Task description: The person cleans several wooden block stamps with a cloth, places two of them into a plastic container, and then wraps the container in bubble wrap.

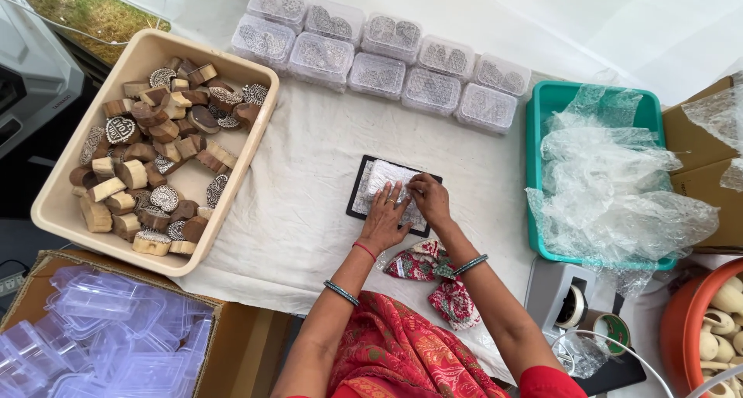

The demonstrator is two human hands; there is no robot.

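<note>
Both hands, left hand (385, 216) and right hand (430, 198), are pressing flat, fingers spread and gripping nothing, on a bubble-wrapped piece (385, 183) lying on a dark pad (358, 187) mid-surface, seemingly light, crinkly, best held by its edges.

I see bare white cloth (309, 173) on both sides of the black pad (357, 189), so a hand can pass there freely. To my left the beige tub of wooden stamp blocks (58, 204) walls off that side. Ahead, 2 rows of clear plastic boxes (379, 53) close the far edge. To my right the teal tray (538, 119) heaped with bubble wrap (611, 181) blocks the way. Near me, a patterned cloth pouch (426, 266) and a tape dispenser (569, 301) crowd the near edge.
</note>
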